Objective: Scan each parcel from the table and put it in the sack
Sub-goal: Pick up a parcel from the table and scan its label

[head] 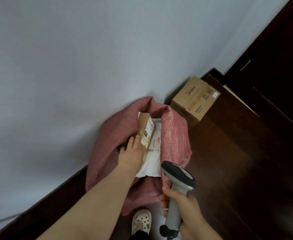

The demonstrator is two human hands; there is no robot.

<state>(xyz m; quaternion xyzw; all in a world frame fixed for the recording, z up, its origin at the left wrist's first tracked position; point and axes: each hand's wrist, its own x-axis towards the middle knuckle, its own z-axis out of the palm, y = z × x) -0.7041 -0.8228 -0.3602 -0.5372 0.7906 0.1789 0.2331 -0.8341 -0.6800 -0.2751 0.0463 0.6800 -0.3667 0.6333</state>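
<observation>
Bagging step: the left hand (133,153) grips a brown parcel (144,127) inside the mouth of the sack (175,135), over a white parcel (152,164) — the right hand (185,203) holds the scanner (177,177) just beside the sack. Next, probably: let go.

Home room: dark wood floor (237,170), appliance carton (194,99).

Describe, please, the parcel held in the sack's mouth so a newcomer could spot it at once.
Find the pink woven sack against the pale wall. In its open mouth, the left hand holds a slim brown cardboard parcel. The mailer beneath it is white plastic.
</observation>
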